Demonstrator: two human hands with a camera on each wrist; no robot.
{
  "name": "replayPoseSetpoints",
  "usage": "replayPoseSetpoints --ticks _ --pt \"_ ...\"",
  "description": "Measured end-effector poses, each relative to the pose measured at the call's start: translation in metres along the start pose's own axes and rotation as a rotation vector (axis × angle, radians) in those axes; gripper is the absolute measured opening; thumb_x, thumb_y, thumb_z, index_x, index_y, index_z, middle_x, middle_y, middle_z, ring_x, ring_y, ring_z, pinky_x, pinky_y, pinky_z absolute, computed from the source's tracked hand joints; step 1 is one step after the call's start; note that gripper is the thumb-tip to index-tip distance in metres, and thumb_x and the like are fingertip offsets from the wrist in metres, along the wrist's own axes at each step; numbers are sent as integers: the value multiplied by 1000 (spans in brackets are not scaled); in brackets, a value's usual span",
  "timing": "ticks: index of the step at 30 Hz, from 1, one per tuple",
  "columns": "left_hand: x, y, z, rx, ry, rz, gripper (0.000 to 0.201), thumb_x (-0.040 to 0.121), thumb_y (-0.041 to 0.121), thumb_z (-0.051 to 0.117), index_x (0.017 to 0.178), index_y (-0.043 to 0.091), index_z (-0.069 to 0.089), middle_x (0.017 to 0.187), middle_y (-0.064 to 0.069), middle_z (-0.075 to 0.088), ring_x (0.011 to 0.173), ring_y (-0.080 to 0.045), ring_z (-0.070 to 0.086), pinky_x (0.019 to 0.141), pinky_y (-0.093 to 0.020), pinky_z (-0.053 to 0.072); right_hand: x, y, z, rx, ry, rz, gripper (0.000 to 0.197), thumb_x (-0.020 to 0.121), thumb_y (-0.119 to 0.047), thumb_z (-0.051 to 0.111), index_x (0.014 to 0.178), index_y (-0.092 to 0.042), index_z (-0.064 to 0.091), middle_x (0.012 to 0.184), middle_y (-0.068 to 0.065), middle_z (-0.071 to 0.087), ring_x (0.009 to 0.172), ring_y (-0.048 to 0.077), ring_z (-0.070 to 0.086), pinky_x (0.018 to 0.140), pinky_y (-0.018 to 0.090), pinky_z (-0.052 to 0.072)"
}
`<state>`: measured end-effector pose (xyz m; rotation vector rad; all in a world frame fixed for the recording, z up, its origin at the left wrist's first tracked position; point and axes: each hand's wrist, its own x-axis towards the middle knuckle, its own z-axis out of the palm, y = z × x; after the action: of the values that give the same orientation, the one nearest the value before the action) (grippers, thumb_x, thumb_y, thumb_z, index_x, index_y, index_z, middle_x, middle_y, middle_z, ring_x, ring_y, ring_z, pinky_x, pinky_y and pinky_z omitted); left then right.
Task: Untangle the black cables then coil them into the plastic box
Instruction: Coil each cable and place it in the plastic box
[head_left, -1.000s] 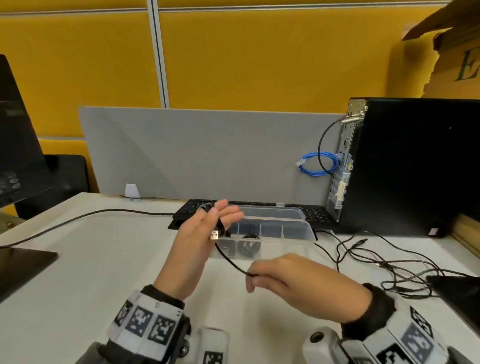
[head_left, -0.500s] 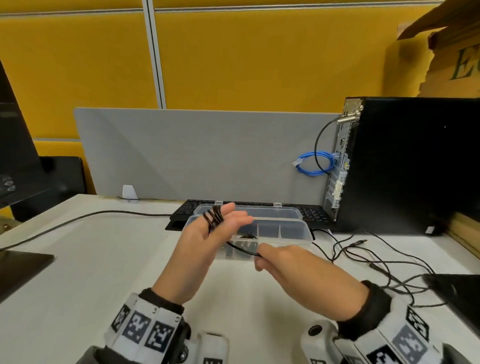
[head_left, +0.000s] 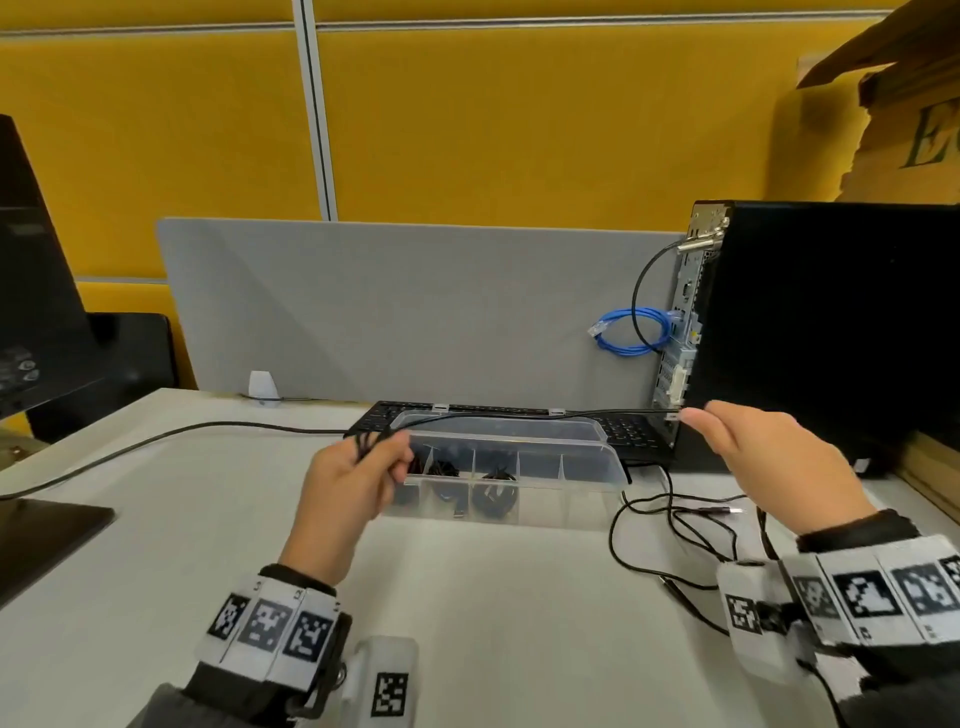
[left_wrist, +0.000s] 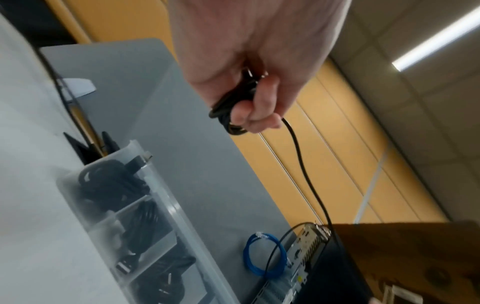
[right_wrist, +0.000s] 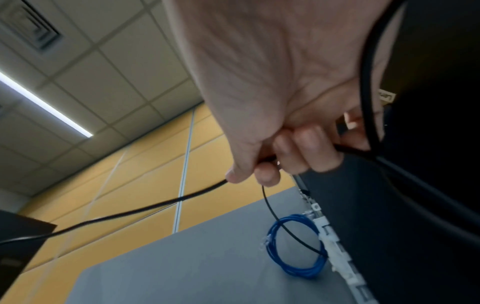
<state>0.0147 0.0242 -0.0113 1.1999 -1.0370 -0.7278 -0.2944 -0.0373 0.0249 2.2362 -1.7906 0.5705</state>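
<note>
The white surface is closest to the person, and the clear plastic box sits on it with its lid up. A bunch of loose black cables lies on the surface just to the right of the box. Some small bundles of coiled cables are already in the box's little rooms. Right behind the box is a black keyboard. Behind that stands a gray divider, and a black computer tower stands to the right of the box with a blue cable loop hanging at its back. Farthest away is a yellow wall, and a dark monitor stands far to the left of the box.

Half a second ago the two hands were close together in front of the box. Now the right hand has swung out to the right, near the tower, and the black cable is pulled into a long line above the box (it was short and slack before).

The left hand is at the left end of the box, its grip closed round a few loops of the cable. The right hand's grip is closed too, pinching the cable between thumb and fingers.
</note>
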Motion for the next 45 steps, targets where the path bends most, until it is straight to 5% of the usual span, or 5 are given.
replayPoseSetpoints --ticks 11,16,26,36,45 --pt "9 3 -25 -415 358 -104 21 92 12 51 72 9 55 53 3 50 35 -5 31 45 -14 32 5 20 22 -271 -271 137 33 99 -47 21 80 -31 43 76 -11 53 81 11 55 97 40 34" --pt "10 6 -32 -407 390 -99 21 93 14 50 73 12 55 66 0 47 38 -6 34 46 -14 32 7 29 27 68 -411 110 30 98 -37 38 75 -24 52 73 -1 58 70 15 55 70 27 45" --pt "-28 13 45 -104 -286 37 44 71 33 66 86 -8 66 50 4 49 40 -7 32 49 -19 32 -12 -40 -27 645 -231 -183 29 99 -26 38 82 -21 61 51 -16 53 48 -8 48 48 7 37" --pt "-54 21 59 157 -386 399 26 64 22 83 86 24 70 59 15 58 58 3 54 60 -10 43 -36 -97 -4 345 -372 -483 24 96 -12 37 101 -15 60 86 -6 59 75 3 57 63 16 38" --pt "-21 11 29 -168 51 267 32 84 42 53 64 18 60 47 8 43 49 -7 37 49 -15 34 -8 -52 -7 1511 -157 214 18 96 -19 45 104 -14 60 54 -7 41 44 4 38 54 21 50"
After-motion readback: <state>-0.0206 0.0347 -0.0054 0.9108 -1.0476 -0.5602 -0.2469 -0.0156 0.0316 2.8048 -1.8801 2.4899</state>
